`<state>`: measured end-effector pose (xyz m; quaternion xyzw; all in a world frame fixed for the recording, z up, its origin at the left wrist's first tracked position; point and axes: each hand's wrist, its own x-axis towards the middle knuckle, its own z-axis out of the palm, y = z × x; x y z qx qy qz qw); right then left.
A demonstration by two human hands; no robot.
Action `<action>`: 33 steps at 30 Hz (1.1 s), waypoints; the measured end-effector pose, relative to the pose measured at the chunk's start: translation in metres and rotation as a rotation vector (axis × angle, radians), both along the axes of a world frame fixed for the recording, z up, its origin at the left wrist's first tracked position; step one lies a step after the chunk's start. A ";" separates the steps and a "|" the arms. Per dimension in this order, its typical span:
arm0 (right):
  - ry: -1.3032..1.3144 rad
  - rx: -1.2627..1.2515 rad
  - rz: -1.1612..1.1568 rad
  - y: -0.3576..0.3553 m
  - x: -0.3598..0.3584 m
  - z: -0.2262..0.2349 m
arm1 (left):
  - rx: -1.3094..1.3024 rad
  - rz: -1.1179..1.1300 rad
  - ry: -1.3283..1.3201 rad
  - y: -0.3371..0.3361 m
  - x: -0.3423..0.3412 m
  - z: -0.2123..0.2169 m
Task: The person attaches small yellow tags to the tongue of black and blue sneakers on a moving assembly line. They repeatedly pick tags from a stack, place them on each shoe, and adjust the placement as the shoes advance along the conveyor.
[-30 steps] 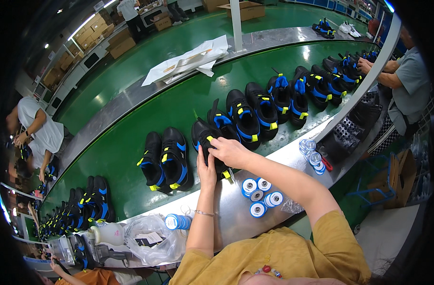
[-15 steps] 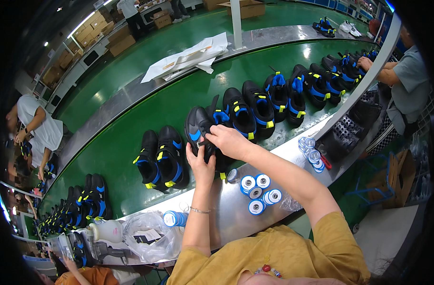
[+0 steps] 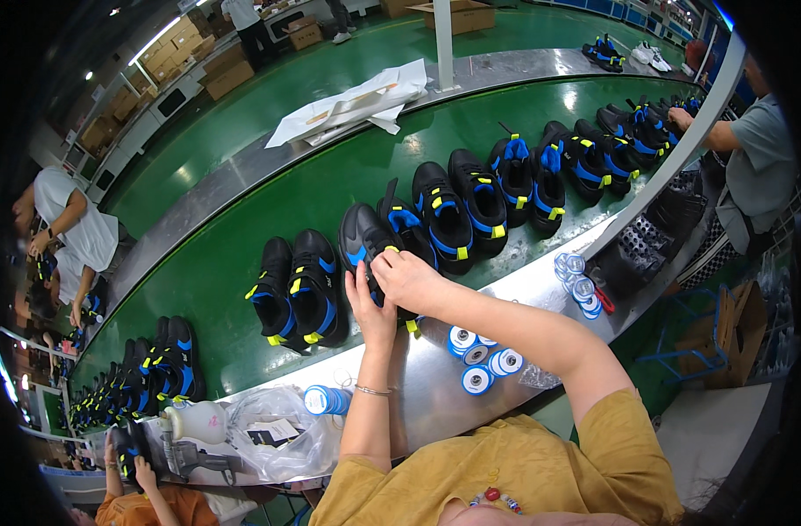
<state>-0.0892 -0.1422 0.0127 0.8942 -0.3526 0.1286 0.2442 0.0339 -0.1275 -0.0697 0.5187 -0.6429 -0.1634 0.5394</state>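
Both of the person's hands meet on one black and blue sneaker (image 3: 365, 241) that lies on the green conveyor belt (image 3: 242, 237), at the belt's near edge. The left hand (image 3: 371, 309) comes up from below the shoe with its fingers closed against the shoe's near side, and the right hand (image 3: 409, 276) is folded over the same side from the right, fingers curled around the collar, so the shoe is gripped between the two; how firmly the fingers press cannot be told. Touching the held shoe on its right is its mate (image 3: 406, 226), with blue laces and a yellow tag. Just left of the grip stands another pair of sneakers (image 3: 299, 287), toes pointing away, yellow tags at the heels. To the right of the grip, further pairs (image 3: 514, 180) line up along the belt toward a co-worker (image 3: 755, 162) in a grey shirt. Below the hands runs the metal ledge (image 3: 435, 386) of the line; on it, just right of the person's forearms, sits a cluster of blue and white tape rolls (image 3: 481, 359), and a second cluster (image 3: 580, 280) lies farther right. Below and left of the left wrist, which wears a thin bracelet (image 3: 372, 390), are a lying blue roll (image 3: 327, 400), crumpled clear plastic bags (image 3: 282, 430) and a white bottle (image 3: 199, 422).
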 end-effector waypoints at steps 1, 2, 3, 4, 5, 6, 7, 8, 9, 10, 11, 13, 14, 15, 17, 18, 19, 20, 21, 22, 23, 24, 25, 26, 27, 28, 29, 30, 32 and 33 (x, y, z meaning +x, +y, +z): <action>-0.053 0.026 0.019 -0.001 -0.001 -0.001 | 0.007 -0.004 -0.040 -0.001 0.000 -0.003; -0.105 0.052 0.041 -0.002 -0.001 0.000 | 0.013 -0.005 -0.078 -0.002 0.001 -0.006; -0.157 0.078 0.062 -0.003 -0.003 0.002 | 0.019 -0.007 -0.116 -0.003 0.001 -0.008; -0.285 0.161 0.076 -0.002 -0.009 0.005 | 0.105 -0.015 -0.056 -0.006 0.005 -0.008; -0.506 0.196 0.104 -0.003 -0.015 0.002 | 0.149 0.004 -0.040 -0.010 0.008 -0.007; -0.561 0.200 0.034 0.000 -0.019 0.006 | 0.199 -0.015 0.024 -0.019 0.020 -0.008; -0.616 0.205 -0.036 0.005 -0.023 0.012 | 0.249 -0.034 0.089 -0.029 0.033 -0.012; -0.581 0.248 -0.096 0.011 -0.027 0.015 | 0.373 -0.034 0.194 -0.038 0.042 -0.020; -0.507 0.287 -0.118 0.015 -0.031 0.009 | 0.417 -0.048 0.200 -0.046 0.048 -0.024; -0.434 0.326 -0.139 0.016 -0.036 -0.006 | 0.436 -0.068 0.222 -0.053 0.051 -0.029; -0.362 0.365 -0.166 0.015 -0.041 -0.024 | 0.457 -0.093 0.243 -0.058 0.050 -0.028; -0.350 0.358 -0.127 0.013 -0.042 -0.041 | 0.433 -0.057 0.089 -0.070 0.052 -0.024; -0.347 0.433 -0.108 0.017 -0.037 -0.034 | 0.280 0.067 -0.125 -0.070 0.054 -0.019; -0.347 0.508 -0.098 0.023 -0.034 -0.025 | 0.124 0.179 -0.340 -0.064 0.053 -0.003; -0.627 0.439 -0.040 0.024 -0.031 -0.014 | -0.065 0.225 -0.216 -0.054 0.048 0.036; -0.781 0.378 -0.080 0.016 -0.031 -0.014 | 0.002 0.118 -0.054 -0.044 0.034 0.060; -0.936 0.317 -0.113 0.008 -0.028 -0.011 | 0.071 0.019 0.104 -0.033 0.017 0.076; -0.956 0.271 -0.198 -0.003 -0.024 -0.013 | 0.120 -0.056 0.002 -0.030 0.003 0.075; -0.931 0.292 -0.252 -0.010 -0.018 -0.011 | 0.167 -0.127 -0.102 -0.029 -0.010 0.069; -0.894 0.342 -0.294 -0.016 -0.015 -0.019 | 0.051 -0.028 -0.185 -0.031 -0.025 0.048; -0.853 0.388 -0.349 -0.022 -0.015 -0.024 | -0.041 0.016 -0.239 -0.034 -0.030 0.045; -0.849 0.509 -0.393 -0.024 -0.017 -0.029 | 0.122 -0.022 -0.209 -0.035 -0.028 0.042; -0.860 0.460 -0.364 -0.030 -0.022 -0.033 | 0.284 -0.061 -0.179 -0.037 -0.025 0.041; -0.865 0.429 -0.338 -0.031 -0.026 -0.034 | 0.295 -0.068 -0.137 -0.039 -0.020 0.040; -0.870 0.399 -0.311 -0.032 -0.031 -0.034 | 0.304 -0.074 -0.095 -0.043 -0.016 0.038; -0.945 0.395 -0.284 -0.032 -0.036 -0.035 | 0.199 -0.027 -0.069 -0.047 -0.014 0.023; -0.982 0.386 -0.268 -0.029 -0.036 -0.027 | 0.219 -0.029 -0.008 -0.047 -0.012 0.024; -0.993 0.411 -0.279 -0.029 -0.036 -0.027 | 0.240 -0.032 0.053 -0.044 -0.009 0.025; -0.975 0.464 -0.285 -0.029 -0.035 -0.028 | 0.239 -0.028 0.122 -0.043 -0.007 0.030; -0.948 0.490 -0.281 -0.028 -0.035 -0.028 | 0.234 -0.030 0.115 -0.042 -0.007 0.028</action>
